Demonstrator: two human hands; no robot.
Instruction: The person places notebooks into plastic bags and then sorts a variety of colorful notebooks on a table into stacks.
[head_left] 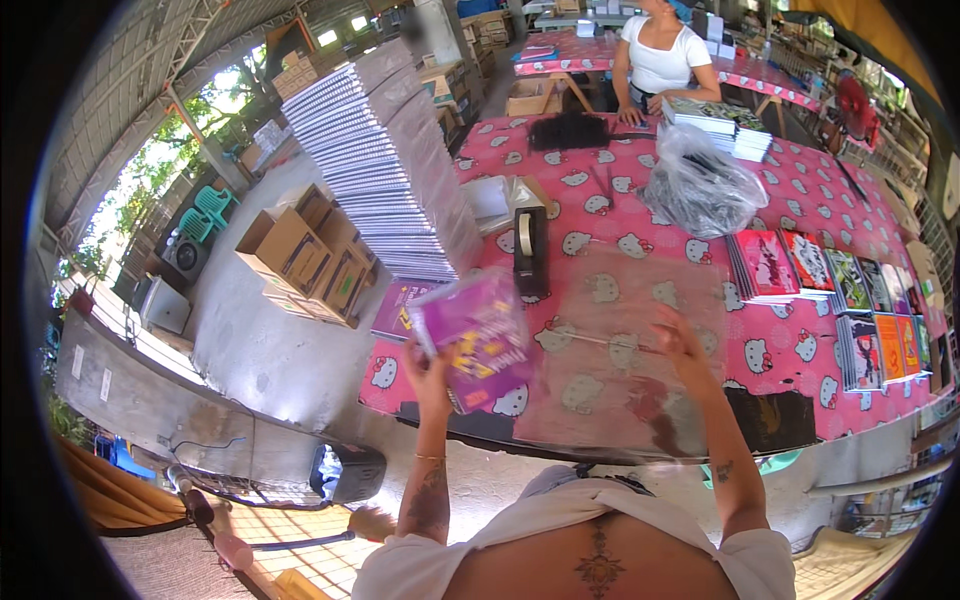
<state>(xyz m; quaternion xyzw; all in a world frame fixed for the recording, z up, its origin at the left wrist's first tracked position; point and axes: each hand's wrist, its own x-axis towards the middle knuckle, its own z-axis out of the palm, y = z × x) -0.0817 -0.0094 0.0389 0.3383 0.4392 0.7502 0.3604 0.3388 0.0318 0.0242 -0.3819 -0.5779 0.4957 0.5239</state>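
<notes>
Centrally, at the near edge of a table (820, 340) with a pink, cat-patterned cover, a person's left hand (430, 378) grips a purple book (492, 350) by its left edge, thumb and fingers closed on it. The book is tilted and slightly blurred, held above the table's left part, with shiny clear plastic about it. The right hand (682, 342) is open, fingers loosely spread and slightly bent, with nothing visible in its grasp; it is over a clear plastic sheet (625, 285), and whether it touches the sheet is hard to tell.

Beyond the held book, at the table's left end, rises a tall, leaning stack of spiral-bound books (385, 170). Another purple cover (397, 310) lies by its foot. To the right of the stack is a black tape dispenser (531, 262). Farther right sits a crumpled clear plastic bag (705, 185), and toward the right end are rows of small, bright-coloured books (765, 262). At the far side, a co-worker in a white top (664, 55) is beside a pile of books (715, 118). Open cardboard boxes (305, 255) stand on the concrete floor at left.
</notes>
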